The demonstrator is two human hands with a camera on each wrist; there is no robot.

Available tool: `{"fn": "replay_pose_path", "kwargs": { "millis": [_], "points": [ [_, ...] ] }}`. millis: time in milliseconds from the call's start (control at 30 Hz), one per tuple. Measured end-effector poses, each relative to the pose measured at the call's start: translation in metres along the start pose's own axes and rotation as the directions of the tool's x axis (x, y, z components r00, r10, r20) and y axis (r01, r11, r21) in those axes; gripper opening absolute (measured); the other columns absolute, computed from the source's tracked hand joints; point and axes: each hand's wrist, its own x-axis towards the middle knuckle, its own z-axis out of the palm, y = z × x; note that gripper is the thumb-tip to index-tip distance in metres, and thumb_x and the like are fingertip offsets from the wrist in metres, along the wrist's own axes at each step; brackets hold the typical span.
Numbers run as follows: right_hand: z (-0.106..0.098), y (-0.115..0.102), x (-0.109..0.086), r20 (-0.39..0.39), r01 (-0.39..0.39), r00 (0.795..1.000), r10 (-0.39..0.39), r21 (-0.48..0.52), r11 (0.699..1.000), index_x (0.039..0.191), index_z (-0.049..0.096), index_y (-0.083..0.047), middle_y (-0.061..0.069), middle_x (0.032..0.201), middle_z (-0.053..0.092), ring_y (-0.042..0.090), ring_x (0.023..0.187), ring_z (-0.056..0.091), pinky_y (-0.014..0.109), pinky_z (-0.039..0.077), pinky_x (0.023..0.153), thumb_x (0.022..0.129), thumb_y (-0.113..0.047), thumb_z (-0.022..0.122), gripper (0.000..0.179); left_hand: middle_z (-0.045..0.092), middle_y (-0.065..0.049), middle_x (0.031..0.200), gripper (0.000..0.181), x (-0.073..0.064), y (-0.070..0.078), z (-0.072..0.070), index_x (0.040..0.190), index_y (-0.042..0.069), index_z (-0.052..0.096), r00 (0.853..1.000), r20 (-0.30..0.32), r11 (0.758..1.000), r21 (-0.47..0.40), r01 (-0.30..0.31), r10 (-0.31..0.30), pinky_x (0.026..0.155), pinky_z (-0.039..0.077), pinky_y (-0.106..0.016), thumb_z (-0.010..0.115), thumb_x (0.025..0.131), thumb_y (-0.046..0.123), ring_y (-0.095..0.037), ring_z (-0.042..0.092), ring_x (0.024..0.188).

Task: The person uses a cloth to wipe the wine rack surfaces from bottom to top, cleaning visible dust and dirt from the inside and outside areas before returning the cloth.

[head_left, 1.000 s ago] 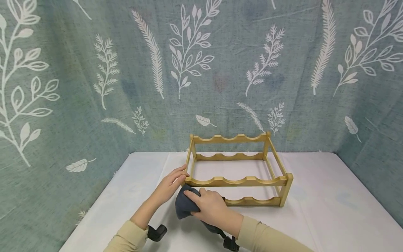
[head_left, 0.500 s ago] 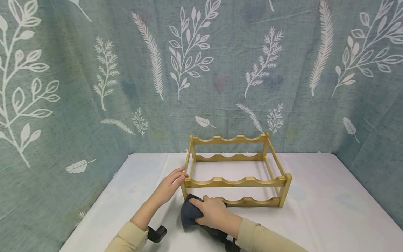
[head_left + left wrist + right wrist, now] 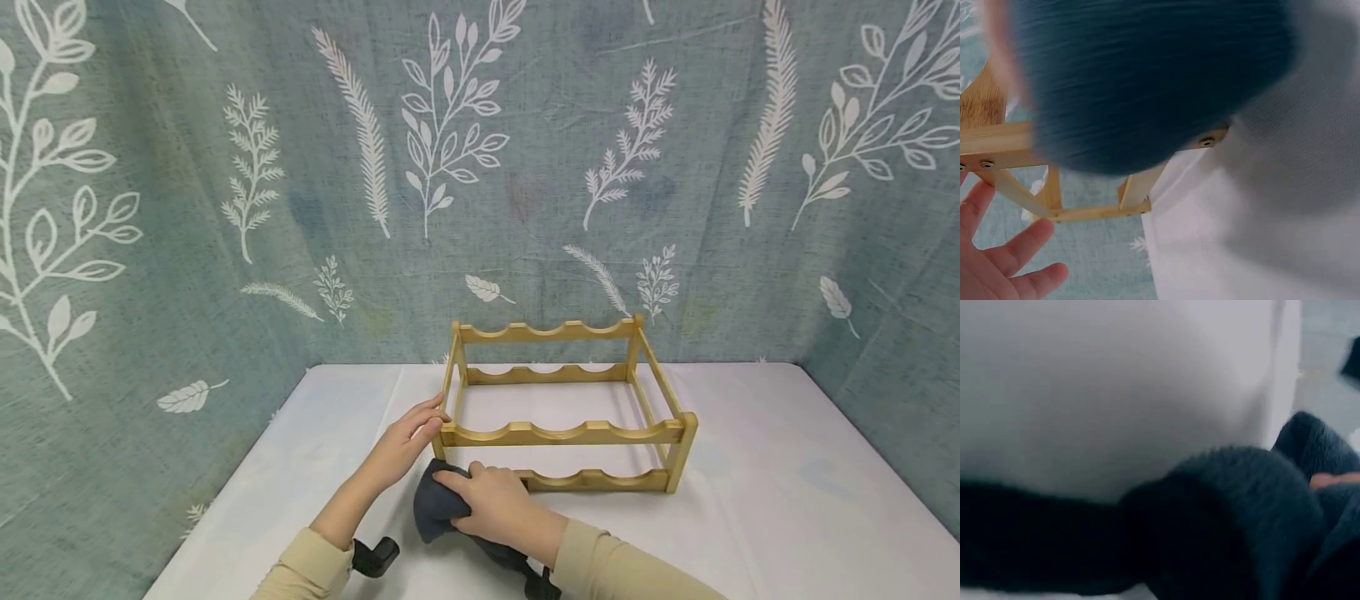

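Observation:
A light wooden wine rack [image 3: 592,432] with scalloped bars stands on the white-covered table. My left hand [image 3: 401,450] rests against its front left corner, fingers loosely extended. In the left wrist view that hand [image 3: 997,265] has its fingers spread, one of them touching the wood. My right hand [image 3: 498,508] grips a bunched dark blue cloth [image 3: 435,504] low at the rack's front left post, covering the left end of the lower front bar. Blurred, the cloth [image 3: 1147,81] crosses the frame in the left wrist view; its fuzzy folds [image 3: 1241,500] fill the lower right wrist view.
White cloth covers the table [image 3: 780,508] around the rack. Behind it hangs a blue-green curtain [image 3: 540,167] with white leaf prints. A black wrist-worn device [image 3: 375,557] sits below my left wrist, and another [image 3: 542,583] below the right.
My right hand and the cloth have gone down the front left post from its top, shifting right and then back left. The left hand and rack hold their places.

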Motion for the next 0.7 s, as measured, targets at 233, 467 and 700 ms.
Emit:
{"fn": "replay_pose_path", "kwargs": {
  "millis": [233,467,700],
  "points": [
    [0.012,0.003,0.000,0.114,-0.035,0.993,0.034,0.005,0.999,0.131,0.045,-0.040,0.002,0.099,0.061,0.015,0.071,0.061,0.028,0.048,0.055,0.076,-0.048,0.069,0.061,0.038,-0.002,0.144,0.033,0.000,0.000,0.001,0.111,0.013,0.062,1.000,-0.004,1.000,-0.005,-0.007,0.007,0.100,0.034,-0.055,0.041,0.098,0.033,-0.030,0.034,0.132],
    [-0.011,0.011,-0.018,0.099,-0.038,0.995,0.029,0.094,0.995,0.133,0.044,-0.038,-0.001,0.091,0.059,0.009,0.063,0.056,0.024,0.044,0.053,0.076,-0.049,0.069,0.063,0.038,-0.003,0.144,0.033,0.000,0.001,0.000,0.111,0.014,0.062,1.000,-0.001,1.000,-0.003,-0.001,0.001,0.100,0.033,-0.055,0.041,0.098,0.034,-0.031,0.033,0.132],
    [-0.037,0.036,-0.057,-0.015,-0.040,0.999,0.043,0.166,0.985,0.133,0.045,-0.033,-0.001,0.082,0.055,0.007,0.060,0.051,0.024,0.041,0.050,0.076,-0.043,0.071,0.063,0.041,-0.005,0.142,0.027,0.001,0.000,0.001,0.107,0.018,0.063,1.000,-0.020,1.000,0.002,-0.014,0.014,0.101,0.032,-0.054,0.042,0.098,0.032,-0.031,0.035,0.131]
  ]
}}
